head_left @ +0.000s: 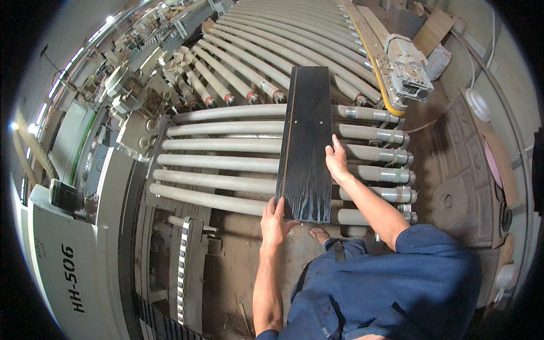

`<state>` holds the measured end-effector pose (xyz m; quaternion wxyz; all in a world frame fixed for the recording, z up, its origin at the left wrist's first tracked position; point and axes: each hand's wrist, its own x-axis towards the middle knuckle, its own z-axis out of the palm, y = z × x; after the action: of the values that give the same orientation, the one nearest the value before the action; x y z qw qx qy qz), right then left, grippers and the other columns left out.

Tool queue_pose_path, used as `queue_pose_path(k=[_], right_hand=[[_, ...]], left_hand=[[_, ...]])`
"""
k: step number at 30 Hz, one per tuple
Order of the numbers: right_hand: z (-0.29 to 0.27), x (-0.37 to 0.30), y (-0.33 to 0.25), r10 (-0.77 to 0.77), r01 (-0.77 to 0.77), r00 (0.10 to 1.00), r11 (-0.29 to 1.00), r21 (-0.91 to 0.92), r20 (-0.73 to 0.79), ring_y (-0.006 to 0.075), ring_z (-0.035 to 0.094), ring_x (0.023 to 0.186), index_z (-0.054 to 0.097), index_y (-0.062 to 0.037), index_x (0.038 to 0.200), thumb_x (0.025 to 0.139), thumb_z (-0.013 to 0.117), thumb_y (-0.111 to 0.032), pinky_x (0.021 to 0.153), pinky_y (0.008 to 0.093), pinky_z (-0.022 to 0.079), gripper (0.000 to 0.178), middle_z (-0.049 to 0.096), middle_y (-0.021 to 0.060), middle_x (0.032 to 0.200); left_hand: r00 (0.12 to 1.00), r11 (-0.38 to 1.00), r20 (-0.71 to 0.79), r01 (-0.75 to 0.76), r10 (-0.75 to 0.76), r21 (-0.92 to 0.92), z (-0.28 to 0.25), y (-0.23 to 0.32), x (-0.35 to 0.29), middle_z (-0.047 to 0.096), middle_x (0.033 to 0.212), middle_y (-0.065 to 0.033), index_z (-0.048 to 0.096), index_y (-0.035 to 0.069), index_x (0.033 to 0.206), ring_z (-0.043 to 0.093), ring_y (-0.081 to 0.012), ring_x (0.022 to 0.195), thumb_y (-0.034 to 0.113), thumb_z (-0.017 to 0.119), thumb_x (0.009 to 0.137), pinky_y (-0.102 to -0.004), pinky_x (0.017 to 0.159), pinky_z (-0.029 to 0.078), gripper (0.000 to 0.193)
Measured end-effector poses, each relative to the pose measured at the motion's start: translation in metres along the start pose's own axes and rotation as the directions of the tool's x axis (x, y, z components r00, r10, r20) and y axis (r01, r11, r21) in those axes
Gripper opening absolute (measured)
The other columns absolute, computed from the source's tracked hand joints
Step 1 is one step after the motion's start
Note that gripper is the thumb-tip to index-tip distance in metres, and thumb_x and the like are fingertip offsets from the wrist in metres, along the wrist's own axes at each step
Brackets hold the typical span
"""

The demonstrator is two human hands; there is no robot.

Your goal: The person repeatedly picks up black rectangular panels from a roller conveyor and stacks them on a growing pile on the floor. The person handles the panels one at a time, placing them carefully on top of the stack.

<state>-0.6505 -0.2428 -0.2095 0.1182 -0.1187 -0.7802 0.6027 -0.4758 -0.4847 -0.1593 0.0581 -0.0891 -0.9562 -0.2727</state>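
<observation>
A long black wood-grained board (309,147) lies lengthwise away from me across the grey rollers (226,164) of a conveyor. Two small pale dots, perhaps holes, mark its upper face, and a thin brownish line runs along its left side. My left hand (273,225) grips the near left corner, fingers along the edge and thumb by the near end. On the board's right edge, about midway, my right hand (337,161) has hold, with part of its fingers hidden by the board's side.
Angled rollers (272,51) continue beyond the board. At the far right stands a motor (411,73) beside a yellow-edged rail (368,51). A large pale machine (68,266) is on my left, next to a black-and-white striped strip (182,272). Dark carved panels (462,187) lean by the right wall.
</observation>
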Motion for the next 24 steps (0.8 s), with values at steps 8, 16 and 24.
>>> queue_pose_path(k=[8, 16, 24], right_hand=[[-0.006, -0.003, 0.007, -0.111, 0.111, 0.992, 0.994, -0.008, -0.059, 0.0333, 0.049, 0.131, 0.037, 0.0016, 0.146, 0.096, 0.052, -0.014, 0.109, 0.0371, 0.038, 0.055, 0.05, 0.0271, 0.139], [0.006, 0.003, 0.014, -0.13, 0.128, 0.991, 0.99, -0.049, -0.029, 0.03, 0.044, 0.135, 0.037, 0.0037, 0.145, 0.096, 0.051, -0.014, 0.112, 0.0353, 0.033, 0.054, 0.045, 0.023, 0.145], [0.0, 0.01, -0.013, -0.369, 0.381, 0.925, 0.891, -0.248, 0.097, 0.0349, 0.034, 0.141, 0.037, 0.0077, 0.142, 0.09, 0.06, -0.015, 0.118, 0.0403, 0.023, 0.061, 0.036, 0.0261, 0.15]], left_hand=[[0.967, 0.919, -0.147, 0.143, -0.209, -0.367, 0.024, 0.002, -0.026, 0.041, 0.144, -0.0281, 0.034, -0.004, 0.145, 0.043, -0.0407, 0.132, 0.024, 0.081, 0.076, -0.0437, 0.11, 0.036, 0.089], [0.731, 0.422, -0.096, 0.277, -0.676, -0.863, 0.069, -0.02, -0.039, 0.061, 0.124, -0.0161, 0.047, -0.011, 0.136, 0.059, -0.0185, 0.108, 0.017, 0.065, 0.092, -0.029, 0.094, 0.045, 0.055], [0.715, 0.391, 0.018, 0.403, -0.699, -0.828, 0.066, -0.031, -0.096, 0.069, 0.102, -0.0081, 0.06, -0.006, 0.124, 0.063, -0.0133, 0.091, 0.02, 0.066, 0.093, -0.0276, 0.081, 0.051, 0.042]])
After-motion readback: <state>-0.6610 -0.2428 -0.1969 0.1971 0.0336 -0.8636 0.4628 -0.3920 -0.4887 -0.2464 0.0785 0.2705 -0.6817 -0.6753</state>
